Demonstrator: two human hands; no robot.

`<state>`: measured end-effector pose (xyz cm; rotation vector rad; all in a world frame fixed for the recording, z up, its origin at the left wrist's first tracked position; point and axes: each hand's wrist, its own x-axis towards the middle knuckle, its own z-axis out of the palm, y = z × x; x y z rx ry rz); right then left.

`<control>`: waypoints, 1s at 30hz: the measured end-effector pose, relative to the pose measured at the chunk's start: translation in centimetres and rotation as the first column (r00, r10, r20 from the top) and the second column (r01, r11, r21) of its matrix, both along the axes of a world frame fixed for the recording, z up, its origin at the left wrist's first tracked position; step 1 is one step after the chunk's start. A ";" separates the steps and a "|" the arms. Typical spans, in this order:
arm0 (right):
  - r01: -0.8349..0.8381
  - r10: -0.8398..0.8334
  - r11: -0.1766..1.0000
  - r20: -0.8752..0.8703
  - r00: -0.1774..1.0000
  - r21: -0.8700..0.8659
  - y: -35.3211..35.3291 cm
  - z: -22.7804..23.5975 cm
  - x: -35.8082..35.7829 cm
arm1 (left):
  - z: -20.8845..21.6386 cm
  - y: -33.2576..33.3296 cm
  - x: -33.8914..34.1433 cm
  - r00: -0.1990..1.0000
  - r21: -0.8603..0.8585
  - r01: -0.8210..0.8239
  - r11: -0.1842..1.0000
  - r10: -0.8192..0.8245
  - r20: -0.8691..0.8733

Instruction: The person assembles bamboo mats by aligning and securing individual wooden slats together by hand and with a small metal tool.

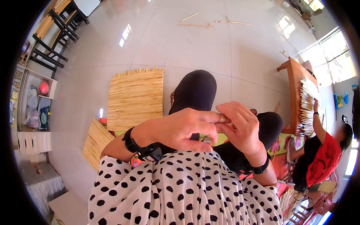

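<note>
My left hand [189, 127] is held above my lap with its index finger stretched to the right. Its other fingers are bent and the thumb stands apart; no object shows in it. A narrow gold-coloured band [222, 118] sits around the stretched finger near its end. From the right, my right hand [240, 129] closes its thumb and fingers about that finger, touching it beside the band. The right fingers hide the fingertip. Black straps are on both wrists, and a small black device [150, 153] sits by the left one.
A mat of straw-coloured sticks [135, 99] lies ahead-left on the floor, with another mat [95, 144] nearer. Loose sticks [232, 23] lie farther off. At right, a person in red [322, 157] reaches to sticks on a wooden table [294, 97]. Shelves [35, 105] stand left.
</note>
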<state>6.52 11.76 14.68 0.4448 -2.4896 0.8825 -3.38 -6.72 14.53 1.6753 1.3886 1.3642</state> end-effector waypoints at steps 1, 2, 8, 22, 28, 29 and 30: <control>-0.009 0.011 0.999 -0.048 0.999 0.049 0.2 -0.2 -0.1 | 0.0 0.1 0.0 1.000 -0.006 0.009 1.000 -0.009 0.021; 0.004 0.000 0.997 -0.050 0.999 0.074 0.3 -0.1 -0.1 | 0.0 0.1 0.0 0.999 -0.012 0.019 1.000 -0.018 0.042; 0.115 -0.113 0.988 -0.027 0.993 0.102 1.5 -0.3 0.1 | -0.1 -1.1 -1.2 0.996 0.104 -0.092 0.990 0.090 0.021; 0.048 -0.043 0.988 -0.037 0.998 0.146 0.5 -0.4 -0.3 | -0.8 -0.5 -0.8 0.998 0.100 -0.061 0.993 0.060 0.011; 0.043 -0.039 0.989 -0.029 0.999 0.144 0.4 -0.6 -0.5 | -0.7 -0.3 -1.0 1.000 0.031 -0.013 0.999 0.013 0.019; 0.042 -0.039 0.989 -0.027 0.999 0.144 0.3 -0.6 -0.5 | -0.6 -0.3 -1.0 1.000 0.023 -0.003 1.000 0.002 0.025; 0.042 -0.039 0.989 -0.026 0.999 0.144 0.3 -0.6 -0.6 | -0.6 -0.2 -1.1 1.000 0.014 0.008 1.000 -0.008 0.030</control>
